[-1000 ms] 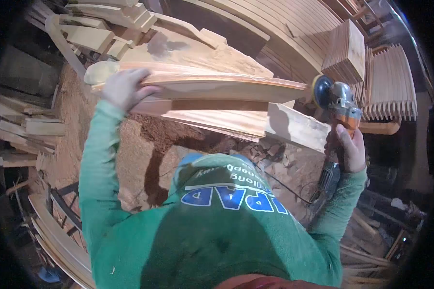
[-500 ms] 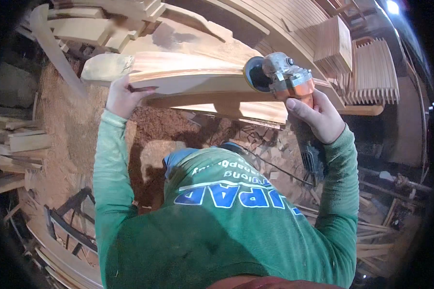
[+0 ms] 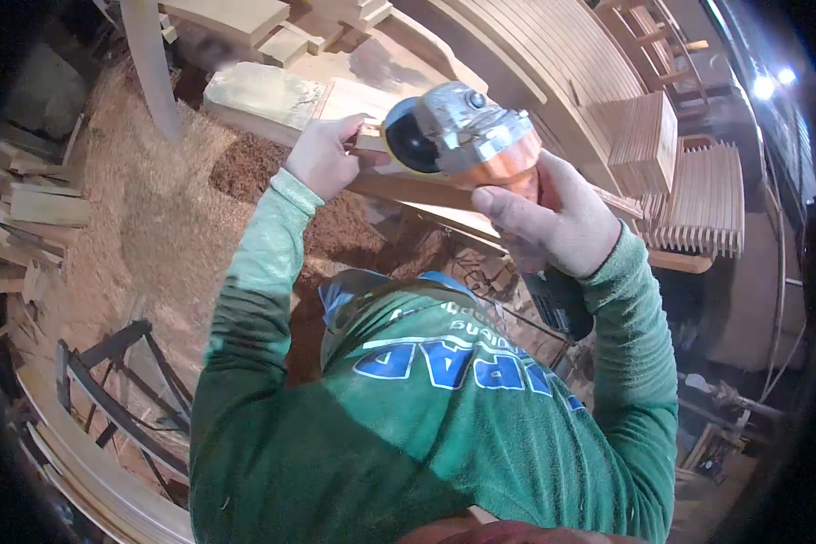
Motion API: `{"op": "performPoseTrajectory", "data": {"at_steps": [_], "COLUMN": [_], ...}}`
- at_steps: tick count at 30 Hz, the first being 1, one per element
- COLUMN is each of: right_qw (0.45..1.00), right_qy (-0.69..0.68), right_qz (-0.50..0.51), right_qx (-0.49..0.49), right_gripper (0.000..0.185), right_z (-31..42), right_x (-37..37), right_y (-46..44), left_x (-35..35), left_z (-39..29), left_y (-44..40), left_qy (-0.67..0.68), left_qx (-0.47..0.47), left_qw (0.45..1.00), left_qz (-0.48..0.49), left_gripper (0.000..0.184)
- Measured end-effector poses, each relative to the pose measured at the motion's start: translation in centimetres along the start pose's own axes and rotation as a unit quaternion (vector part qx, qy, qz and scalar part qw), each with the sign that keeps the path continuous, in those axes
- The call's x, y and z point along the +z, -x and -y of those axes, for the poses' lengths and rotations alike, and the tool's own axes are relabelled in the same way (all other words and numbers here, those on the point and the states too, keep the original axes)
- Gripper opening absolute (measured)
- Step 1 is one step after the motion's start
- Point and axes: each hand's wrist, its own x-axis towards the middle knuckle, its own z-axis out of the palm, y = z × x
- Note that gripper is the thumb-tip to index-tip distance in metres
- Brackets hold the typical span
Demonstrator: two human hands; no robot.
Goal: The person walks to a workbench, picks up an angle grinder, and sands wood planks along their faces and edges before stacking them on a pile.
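My right hand [image 3: 558,213] is wrapped round the orange body of an angle grinder [image 3: 485,136], whose metal head points up and left. Its dark round disc [image 3: 412,136] stands close to a pale wooden piece [image 3: 370,140]; whether they touch I cannot tell. The end of that piece is gripped by my left hand [image 3: 326,159], thumb on top, just left of the disc. Most of the wooden piece is hidden behind the grinder. Beyond my left hand lies a thick, dusty wooden block [image 3: 263,93].
Stacked slatted wooden parts [image 3: 644,150] stand at the upper right. Cut boards [image 3: 227,18] lie at the top, and more scrap wood [image 3: 50,204] is piled at the left. Sawdust [image 3: 145,208] covers the floor, where a dark metal frame [image 3: 109,363] stands.
The grinder has shifted left and nearer to my left hand along the wooden piece. My left hand now appears further right and higher. The whole view has also shifted.
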Motion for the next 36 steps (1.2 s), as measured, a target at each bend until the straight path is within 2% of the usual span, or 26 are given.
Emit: {"op": "performPoseTrajectory", "data": {"at_steps": [3, 5, 7, 8, 10, 11, 13, 14, 16, 18, 20, 21, 23, 25, 27, 28, 32, 35, 36], "right_qw": [0.998, 0.989, 0.993, 0.991, 0.994, 0.995, 0.997, 0.999, 0.998, 0.998, 0.997, 0.997, 0.996, 0.993, 0.988, 0.985, 0.980, 0.981, 0.980], "right_qy": [0.064, 0.136, 0.109, 0.113, 0.105, 0.093, 0.056, 0.031, 0.003, -0.012, 0.012, 0.007, 0.001, 0.066, 0.086, 0.090, 0.084, 0.009, -0.003], "right_qz": [0.027, 0.054, 0.038, 0.023, 0.012, 0.016, 0.002, -0.016, -0.050, -0.066, -0.078, -0.078, -0.090, -0.102, -0.121, -0.134, -0.172, -0.185, -0.192], "right_qx": [0.010, 0.034, -0.029, -0.062, -0.039, 0.015, 0.051, 0.034, -0.033, -0.020, 0.017, 0.003, -0.024, 0.005, 0.047, 0.055, 0.046, 0.065, 0.053], "right_gripper": [0.043, 0.041, 0.038, 0.039, 0.041, 0.044, 0.049, 0.051, 0.061, 0.062, 0.064, 0.063, 0.062, 0.053, 0.053, 0.053, 0.054, 0.052, 0.052], "right_z": [1.5, 2.9, 2.1, 1.5, 1.0, 1.1, 0.4, -0.7, -2.7, -4.0, -5.1, -5.7, -7.4, -8.7, -9.7, -10.7, -15.2, -16.2, -16.6], "right_x": [1.4, 1.5, 1.8, 1.7, 1.3, 0.7, -0.6, -1.0, -2.0, -3.5, -5.6, -6.4, -8.4, -10.8, -12.9, -10.7, -17.4, -20.6, -21.4], "right_y": [-0.9, -1.5, -1.8, -1.9, -1.5, -0.9, 0.0, 0.5, 1.3, 2.3, 3.6, 4.0, 4.9, 6.0, 7.6, 6.1, 11.0, 13.3, 13.8], "left_x": [-0.1, -0.3, -0.1, 0.0, 0.2, 0.2, 0.3, 0.3, 0.3, 0.8, 0.7, 0.7, 1.0, 1.3, 0.9, -1.2, 0.1, -0.4, -0.3], "left_z": [0.0, 1.2, 1.8, 2.6, 0.8, -0.1, -0.8, -0.9, -1.1, -0.4, 0.4, 0.7, -0.3, -1.1, 0.0, 3.9, 1.0, 1.4, 1.6], "left_y": [0.4, -0.1, -0.6, -0.8, -0.2, 0.0, -0.1, -0.1, -0.1, -0.2, -0.2, -0.3, -0.3, -0.4, -0.3, 1.2, 1.7, 1.6, 1.7], "left_qy": [-0.043, -0.151, -0.281, -0.280, -0.136, -0.062, -0.053, -0.049, -0.067, -0.036, -0.094, -0.120, -0.069, -0.106, -0.104, -0.080, -0.028, -0.107, -0.089], "left_qx": [0.064, 0.068, 0.082, 0.072, 0.080, 0.083, 0.018, -0.015, 0.004, 0.006, 0.023, 0.035, -0.005, -0.086, -0.054, -0.053, -0.100, -0.114, -0.106], "left_qw": [0.997, 0.986, 0.956, 0.957, 0.987, 0.994, 0.998, 0.998, 0.997, 0.999, 0.994, 0.991, 0.996, 0.988, 0.990, 0.993, 0.991, 0.984, 0.986], "left_qz": [-0.027, -0.002, 0.021, 0.035, -0.014, -0.039, -0.027, -0.021, -0.025, -0.033, -0.044, -0.048, -0.060, -0.073, -0.074, -0.074, -0.088, -0.091, -0.095], "left_gripper": [0.038, 0.042, 0.042, 0.041, 0.038, 0.037, 0.035, 0.035, 0.035, 0.034, 0.033, 0.032, 0.033, 0.035, 0.034, 0.034, 0.034, 0.032, 0.033]}}
